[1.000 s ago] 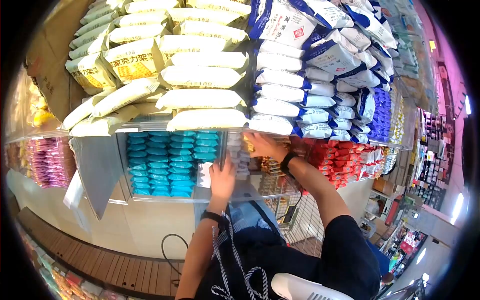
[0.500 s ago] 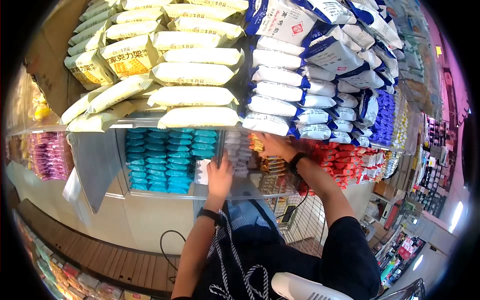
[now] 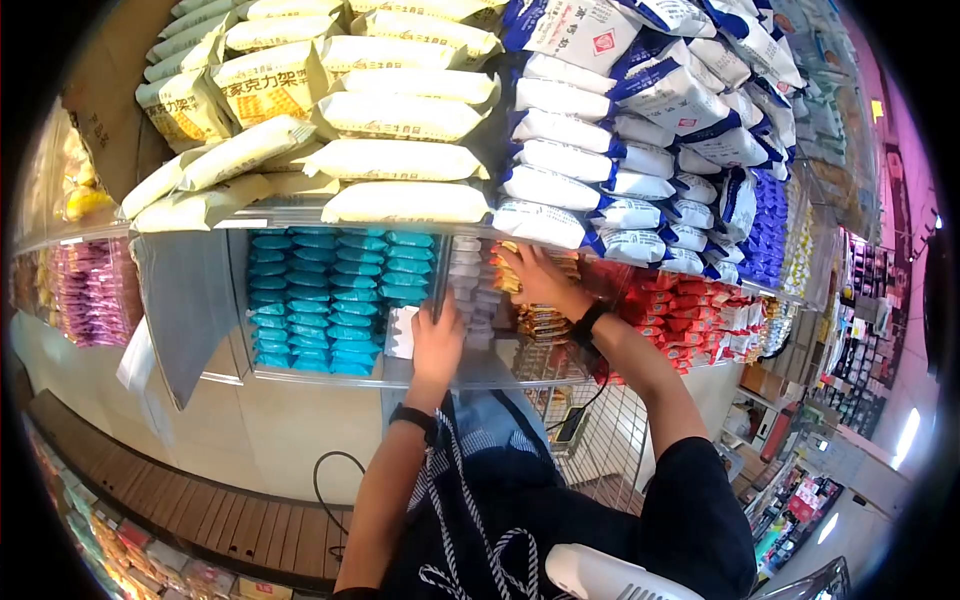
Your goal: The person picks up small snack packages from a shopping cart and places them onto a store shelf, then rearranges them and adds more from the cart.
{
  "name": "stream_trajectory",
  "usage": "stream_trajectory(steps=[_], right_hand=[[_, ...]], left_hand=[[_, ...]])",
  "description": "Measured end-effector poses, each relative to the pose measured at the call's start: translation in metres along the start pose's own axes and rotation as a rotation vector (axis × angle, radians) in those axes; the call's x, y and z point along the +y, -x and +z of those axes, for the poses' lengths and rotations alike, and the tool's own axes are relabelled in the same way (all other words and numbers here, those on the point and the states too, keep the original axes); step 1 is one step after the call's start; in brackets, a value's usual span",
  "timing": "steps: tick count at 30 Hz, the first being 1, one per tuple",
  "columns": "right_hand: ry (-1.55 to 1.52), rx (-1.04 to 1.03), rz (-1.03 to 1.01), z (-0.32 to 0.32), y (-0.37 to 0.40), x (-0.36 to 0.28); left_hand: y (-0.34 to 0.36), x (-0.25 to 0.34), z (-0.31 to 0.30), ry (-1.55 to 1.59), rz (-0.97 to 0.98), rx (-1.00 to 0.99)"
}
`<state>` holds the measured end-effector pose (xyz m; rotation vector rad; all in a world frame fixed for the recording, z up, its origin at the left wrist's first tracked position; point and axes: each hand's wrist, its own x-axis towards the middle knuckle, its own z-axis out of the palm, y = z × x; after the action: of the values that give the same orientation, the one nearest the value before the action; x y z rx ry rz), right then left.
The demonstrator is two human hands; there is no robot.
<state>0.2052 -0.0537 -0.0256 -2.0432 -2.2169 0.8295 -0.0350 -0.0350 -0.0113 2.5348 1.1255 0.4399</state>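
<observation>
My right hand (image 3: 540, 280) reaches into a bin under the upper shelf, its fingers closed around the left side of a small orange-and-yellow snack packet (image 3: 506, 270). More orange packets (image 3: 545, 322) lie below that hand. To the left, my left hand (image 3: 437, 340) is at the upright grey divider (image 3: 439, 272), with fingers on both sides of its lower end. Beside the left hand stands a small white card (image 3: 401, 333). Pale wrapped packets (image 3: 474, 290) fill the narrow bin between the two hands. Stacked teal packets (image 3: 325, 305) lie left of the divider.
Cream biscuit packs (image 3: 405, 202) and white-and-blue packs (image 3: 545, 188) overhang the hands from the upper shelf. Red packets (image 3: 680, 312) lie at the right. A clear shelf front (image 3: 320, 379) runs before the bins. Below it is a wire cart (image 3: 600, 440).
My right hand has drawn slightly to the left, showing more of the orange packet at its fingers. The shelves sit a little higher in view. My left hand stays at the divider.
</observation>
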Motion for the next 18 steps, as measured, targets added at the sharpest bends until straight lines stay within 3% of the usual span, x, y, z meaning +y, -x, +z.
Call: stream_trajectory(steps=[3, 7, 18], right_hand=[[0.088, 0.009, -0.005, 0.000, 0.006, 0.008], [0.126, 0.010, 0.032, 0.005, 0.008, 0.008], [0.238, -0.092, 0.175, 0.006, 0.000, -0.001]], left_hand=[[0.000, 0.001, 0.003, 0.079, -0.071, 0.045], [0.001, -0.002, -0.001, -0.005, 0.025, 0.004], [0.001, -0.004, 0.006, 0.054, -0.009, 0.001]])
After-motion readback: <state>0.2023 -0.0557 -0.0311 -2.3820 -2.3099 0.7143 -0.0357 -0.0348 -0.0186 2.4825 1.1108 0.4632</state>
